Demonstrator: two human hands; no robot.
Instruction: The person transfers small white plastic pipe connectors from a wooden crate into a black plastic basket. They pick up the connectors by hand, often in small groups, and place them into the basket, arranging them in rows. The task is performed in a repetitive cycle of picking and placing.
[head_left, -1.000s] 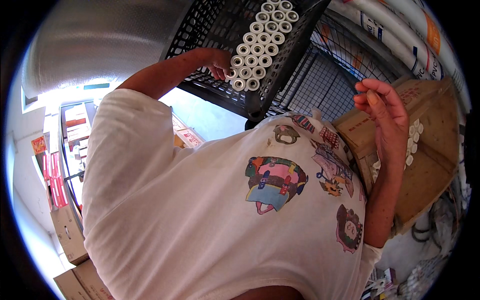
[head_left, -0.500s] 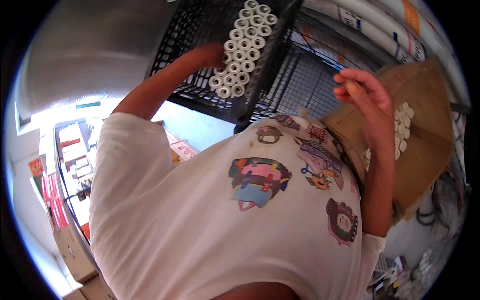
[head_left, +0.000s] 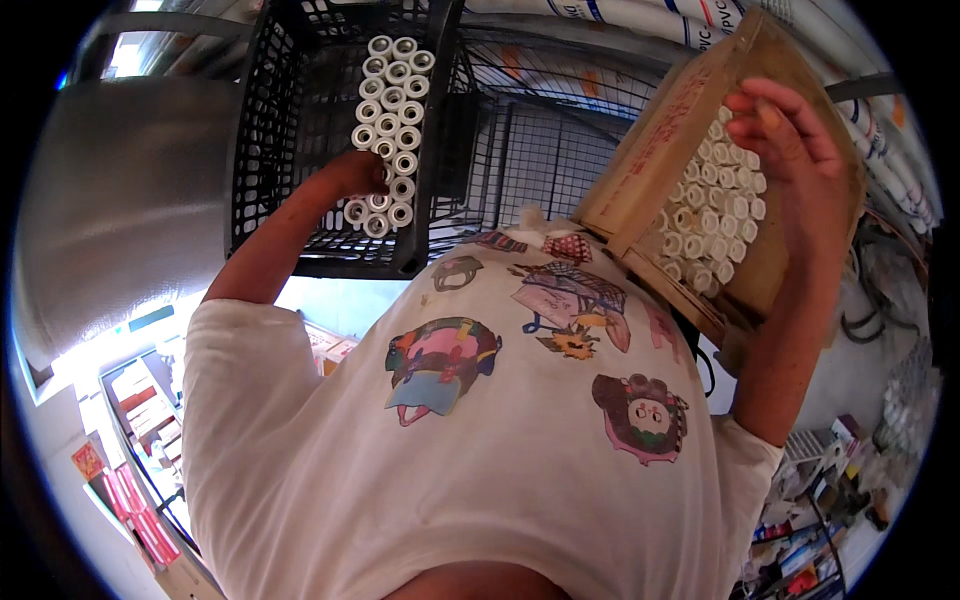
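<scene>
Black plastic lattice crate [head_left: 270,130], far left: stacked rows of short white tubes [head_left: 392,120], round open ends showing. Left hand [head_left: 362,172] inside crate, touching lower tubes; grip not discernible. Brown cardboard box [head_left: 665,150], far right: more white tubes. Right hand [head_left: 800,150] over box, fingers loosely curled, holding nothing visible.

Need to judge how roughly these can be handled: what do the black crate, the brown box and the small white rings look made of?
Black lattice crate: likely moulded plastic, matte grid walls. Brown flat box: probably cardboard, dull surface with folded edges. Small white tube-like fittings: apparently smooth plastic, uniform hollow ends.
</scene>
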